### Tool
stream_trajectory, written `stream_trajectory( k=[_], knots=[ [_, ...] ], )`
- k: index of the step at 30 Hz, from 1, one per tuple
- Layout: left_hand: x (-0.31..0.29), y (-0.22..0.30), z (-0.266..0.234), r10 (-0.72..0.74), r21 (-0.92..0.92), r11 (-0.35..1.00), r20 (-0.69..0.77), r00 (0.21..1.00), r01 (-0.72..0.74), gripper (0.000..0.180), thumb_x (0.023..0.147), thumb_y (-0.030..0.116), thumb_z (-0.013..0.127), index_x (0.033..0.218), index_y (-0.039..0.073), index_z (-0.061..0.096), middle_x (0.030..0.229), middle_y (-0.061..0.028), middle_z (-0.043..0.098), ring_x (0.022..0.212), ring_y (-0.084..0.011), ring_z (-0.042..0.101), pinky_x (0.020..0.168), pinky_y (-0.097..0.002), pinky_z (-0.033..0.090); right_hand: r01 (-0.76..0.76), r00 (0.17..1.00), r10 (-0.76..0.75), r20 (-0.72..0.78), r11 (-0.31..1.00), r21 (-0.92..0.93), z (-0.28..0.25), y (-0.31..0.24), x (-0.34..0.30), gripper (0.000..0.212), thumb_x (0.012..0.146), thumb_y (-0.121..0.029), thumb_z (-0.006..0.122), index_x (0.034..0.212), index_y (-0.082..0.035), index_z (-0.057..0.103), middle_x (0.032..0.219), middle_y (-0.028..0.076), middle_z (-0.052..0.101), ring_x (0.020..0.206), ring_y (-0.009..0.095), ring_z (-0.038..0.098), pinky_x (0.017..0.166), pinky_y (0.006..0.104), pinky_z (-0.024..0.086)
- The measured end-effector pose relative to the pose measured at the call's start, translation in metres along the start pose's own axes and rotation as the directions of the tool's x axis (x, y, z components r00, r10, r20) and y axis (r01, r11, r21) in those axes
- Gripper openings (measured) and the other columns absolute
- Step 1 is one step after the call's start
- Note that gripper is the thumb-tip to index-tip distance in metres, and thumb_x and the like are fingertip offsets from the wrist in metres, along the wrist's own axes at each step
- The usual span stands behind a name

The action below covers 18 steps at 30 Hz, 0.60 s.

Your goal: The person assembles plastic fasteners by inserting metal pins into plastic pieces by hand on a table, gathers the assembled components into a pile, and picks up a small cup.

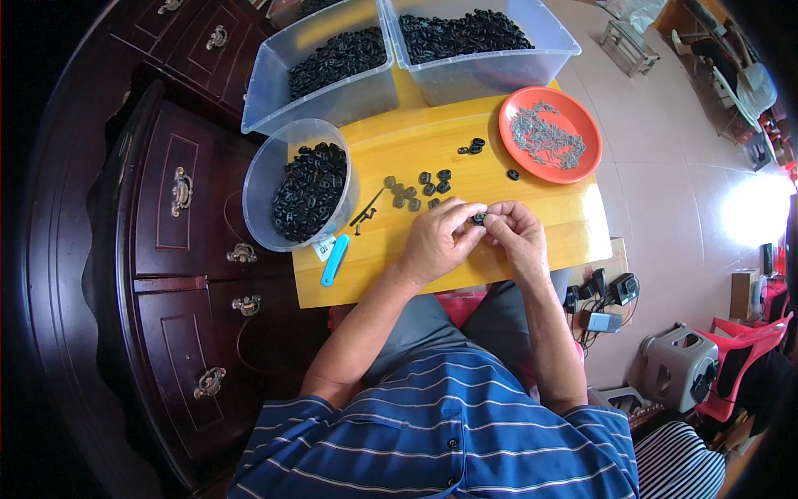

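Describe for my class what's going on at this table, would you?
A person is holding a small black piece between the left hand and the right hand, over a yellow wooden table. Loose small black pieces lie beyond the hands. A round clear plastic tub at the left and two clear rectangular plastic bins at the far side hold many more. An orange-red round plate of small silvery pieces sits far right.

Over a yellow table (pixel 382 274), the left hand (pixel 434 241) and right hand (pixel 519 237) pinch a small black part (pixel 480 219) between their fingertips. More black pieces (pixel 428 189) lie loose beyond them, with a blue cutter (pixel 335 260) and a round tub (pixel 342 137) to the left. Two clear bins (pixel 490 76) and a red plate (pixel 586 125) of metal bits (pixel 544 137) stand farther back.
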<state>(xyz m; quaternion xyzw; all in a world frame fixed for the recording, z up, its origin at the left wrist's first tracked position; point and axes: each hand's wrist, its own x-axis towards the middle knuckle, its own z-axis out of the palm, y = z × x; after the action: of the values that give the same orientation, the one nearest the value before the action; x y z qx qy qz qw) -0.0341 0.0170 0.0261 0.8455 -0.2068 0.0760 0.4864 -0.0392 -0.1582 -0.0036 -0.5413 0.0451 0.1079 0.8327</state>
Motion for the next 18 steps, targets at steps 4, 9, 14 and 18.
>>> stream_trajectory(
  k=[4, 9, 14, 18],
  knots=[
    [0.0010, -0.0004, -0.0005, 0.017, 0.003, 1.000, 0.005, 1.000, -0.017, 0.032, 0.082, -0.001, 0.077, 0.113, 0.001, 0.069, 0.088, -0.0072, 0.064, 0.064, -0.0148, 0.059, 0.059, -0.0293, 0.050, 0.001, 1.000, -0.001, -0.008, 1.000, 0.015, -0.0013, 0.0025, 0.0013, 0.011, 0.098, -0.008, 0.068, 0.107, -0.002, 0.064, 0.085, -0.003, 0.067, 0.072, 0.002, 0.056, 0.065, 0.0179, 0.044],
    [0.0016, 0.0009, -0.0020, 0.039, 0.017, 0.999, 0.033, 0.999, -0.039, 0.035, 0.081, 0.001, 0.078, 0.115, 0.002, 0.068, 0.090, -0.0071, 0.064, 0.064, -0.0149, 0.060, 0.059, -0.0294, 0.050, 0.005, 1.000, -0.005, 0.009, 1.000, 0.016, -0.0032, 0.0017, 0.0017, 0.012, 0.097, -0.007, 0.069, 0.108, -0.004, 0.062, 0.088, -0.001, 0.067, 0.074, 0.005, 0.060, 0.069, 0.0201, 0.048],
    [0.0005, 0.0072, 0.0027, 0.025, 0.039, 0.999, -0.030, 0.999, -0.024, 0.042, 0.077, 0.003, 0.081, 0.116, 0.004, 0.067, 0.095, -0.0076, 0.065, 0.065, -0.0162, 0.061, 0.061, -0.0302, 0.053, 0.002, 1.000, -0.001, -0.014, 1.000, 0.029, 0.0007, -0.0018, -0.0007, 0.010, 0.097, -0.006, 0.068, 0.105, -0.004, 0.063, 0.087, -0.001, 0.067, 0.075, 0.005, 0.061, 0.069, 0.0200, 0.049],
    [0.0007, 0.0011, 0.0047, 0.095, 0.112, 0.990, -0.052, 0.994, -0.089, 0.040, 0.076, 0.002, 0.081, 0.114, 0.003, 0.067, 0.096, -0.0080, 0.067, 0.066, -0.0170, 0.063, 0.061, -0.0307, 0.054, 0.014, 1.000, -0.014, -0.006, 0.999, 0.050, 0.0021, -0.0024, -0.0011, 0.008, 0.097, -0.004, 0.067, 0.104, -0.003, 0.063, 0.087, 0.000, 0.067, 0.075, 0.006, 0.062, 0.069, 0.0207, 0.051]
  ],
)
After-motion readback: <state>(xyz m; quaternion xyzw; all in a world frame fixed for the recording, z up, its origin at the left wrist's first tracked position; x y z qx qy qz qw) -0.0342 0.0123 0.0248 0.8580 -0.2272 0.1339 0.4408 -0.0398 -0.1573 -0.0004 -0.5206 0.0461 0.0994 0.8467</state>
